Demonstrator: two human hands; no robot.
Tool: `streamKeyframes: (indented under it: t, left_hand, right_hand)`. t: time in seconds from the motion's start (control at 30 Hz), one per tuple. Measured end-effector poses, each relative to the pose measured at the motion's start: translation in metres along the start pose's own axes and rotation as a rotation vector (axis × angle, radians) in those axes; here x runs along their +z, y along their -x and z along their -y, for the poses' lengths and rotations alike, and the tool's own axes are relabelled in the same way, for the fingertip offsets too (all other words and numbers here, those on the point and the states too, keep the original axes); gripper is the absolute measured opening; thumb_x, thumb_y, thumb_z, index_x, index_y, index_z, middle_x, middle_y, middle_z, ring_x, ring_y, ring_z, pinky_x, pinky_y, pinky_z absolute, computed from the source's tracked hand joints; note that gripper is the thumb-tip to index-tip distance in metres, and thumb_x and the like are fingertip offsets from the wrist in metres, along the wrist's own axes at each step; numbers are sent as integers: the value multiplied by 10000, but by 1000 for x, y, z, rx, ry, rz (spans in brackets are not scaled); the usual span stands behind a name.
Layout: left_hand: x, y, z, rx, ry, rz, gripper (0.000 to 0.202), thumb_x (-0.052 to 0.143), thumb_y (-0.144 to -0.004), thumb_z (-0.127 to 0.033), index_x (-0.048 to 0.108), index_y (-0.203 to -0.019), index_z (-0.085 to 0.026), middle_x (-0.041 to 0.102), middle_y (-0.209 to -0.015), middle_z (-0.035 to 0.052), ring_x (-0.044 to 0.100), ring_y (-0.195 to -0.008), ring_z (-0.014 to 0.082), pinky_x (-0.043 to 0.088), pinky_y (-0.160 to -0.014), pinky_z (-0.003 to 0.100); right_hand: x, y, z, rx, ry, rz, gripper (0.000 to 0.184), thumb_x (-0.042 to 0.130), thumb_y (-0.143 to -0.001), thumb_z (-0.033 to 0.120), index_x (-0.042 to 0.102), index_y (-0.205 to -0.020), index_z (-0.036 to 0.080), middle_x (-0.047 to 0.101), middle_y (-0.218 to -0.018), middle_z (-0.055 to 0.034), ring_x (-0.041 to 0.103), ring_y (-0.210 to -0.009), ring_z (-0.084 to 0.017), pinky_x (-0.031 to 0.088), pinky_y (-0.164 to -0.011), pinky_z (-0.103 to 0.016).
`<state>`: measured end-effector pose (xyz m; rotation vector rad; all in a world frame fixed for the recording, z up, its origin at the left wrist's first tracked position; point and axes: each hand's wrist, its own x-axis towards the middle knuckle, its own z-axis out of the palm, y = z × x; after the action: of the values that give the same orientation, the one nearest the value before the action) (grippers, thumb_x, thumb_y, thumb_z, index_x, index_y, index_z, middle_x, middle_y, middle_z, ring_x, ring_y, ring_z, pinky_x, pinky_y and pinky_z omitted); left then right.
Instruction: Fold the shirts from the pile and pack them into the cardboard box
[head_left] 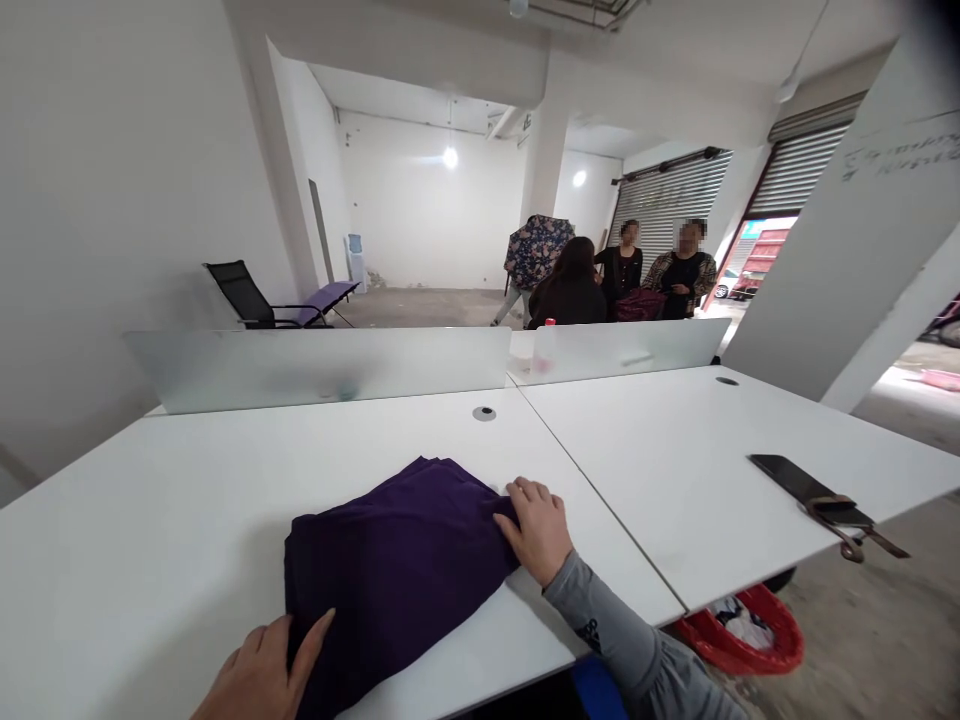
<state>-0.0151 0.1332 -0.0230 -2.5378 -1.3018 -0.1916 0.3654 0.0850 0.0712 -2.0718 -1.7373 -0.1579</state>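
Observation:
A dark purple folded cloth lies on the white table in front of me; whether it is a garment cannot be made out. My right hand holds its right edge, thumb over the top and fingers curled round the far side. At the near left edge, my left hand grips the cloth with the thumb on top and the fingers along its side. The lower part of that hand runs out of view at the bottom. Several layered folds show along the cloth's left and upper edges.
Frosted dividers stand along the back of the white table. To the right lies a dark flat case with a strap. A red bin sits below the edge. Beyond are a reclining chair, several people and a floral umbrella.

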Motion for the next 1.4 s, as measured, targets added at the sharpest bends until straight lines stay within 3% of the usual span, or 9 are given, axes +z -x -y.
streamKeyframes:
  t: [0.17, 0.3, 0.47, 0.6, 0.83, 0.93, 1.07, 1.2, 1.4]
  left_hand:
    - [-26, -19, -28, -89, 129, 131, 548, 456, -759, -117, 582, -1271, -267, 626, -1012, 97, 592, -961, 285, 478, -864, 392]
    - [-33, -32, -39, -274, 282, 153, 316, 459, -824, -271, 595, -1104, -220, 632, -1034, 91, 581, -1059, 287, 457, -909, 383]
    - [-32, -42, -47, -419, 410, 170, 336, 274, -911, -346, 495, -1066, -146, 614, -1027, 137, 613, -948, 266, 463, -835, 376]
    - [-31, -43, -55, -519, 366, 89, 297, 239, -929, -359, 473, -960, -179, 614, -1007, 125, 614, -913, 269, 453, -779, 372]
    - [-19, -42, -55, -642, 361, 12, 349, 309, -930, -455, 471, -1074, -182, 592, -1137, 134, 600, -1026, 293, 463, -780, 376]
    - [-28, -45, -60, -648, 329, 27, 345, 332, -936, -396, 456, -1148, -154, 582, -1162, 157, 600, -1045, 284, 458, -816, 361]
    - [-56, -46, -69, -680, 359, 162, 265, 365, -911, -217, 452, -1151, -148, 637, -1067, 126, 642, -963, 247, 442, -802, 318]
    - [-73, -15, -75, -798, 547, 67, 317, 453, -856, -187, 437, -1172, -160, 634, -1084, 121, 631, -999, 258, 438, -844, 334]
    - [-76, 68, -89, -1095, 1122, -319, 396, 620, -723, -265, 474, -1080, -175, 621, -1054, 105, 615, -993, 269, 466, -882, 400]
  right_hand:
    - [23, -10, -28, 112, 12, 214, 640, 586, -819, 568, 493, -1324, 185, 505, -1369, -158, 434, -1244, -333, 358, -969, -485]
    - [32, -11, -28, 85, 2, 167, 563, 570, -837, 560, 525, -1280, 215, 564, -1296, -129, 479, -1179, -299, 376, -937, -439]
    - [35, -9, -27, 20, 34, 98, 503, 565, -839, 575, 582, -1179, 204, 611, -1147, -106, 512, -1077, -284, 413, -854, -397]
    - [40, -9, -25, -46, 95, 50, 408, 497, -897, 536, 614, -1041, 173, 622, -1036, -101, 532, -1004, -264, 423, -810, -367]
    - [44, -13, -23, -86, 142, 99, 310, 504, -912, 459, 595, -997, 175, 640, -991, -94, 568, -939, -240, 424, -759, -329]
    - [41, -15, -22, -80, 128, 147, 232, 522, -903, 383, 595, -996, 184, 659, -967, -91, 595, -909, -219, 415, -738, -305]
    - [38, -20, -29, -83, 78, 179, 197, 511, -886, 349, 614, -934, 188, 687, -895, -74, 630, -845, -204, 404, -703, -289]
    - [42, -28, -34, -212, -49, 201, 275, 469, -872, 432, 624, -901, 207, 691, -812, -45, 645, -775, -215, 418, -671, -300]
    - [38, -13, 0, -245, -244, 319, 577, 548, -732, 659, 632, -1077, 204, 722, -914, -58, 676, -848, -262, 490, -730, -349]
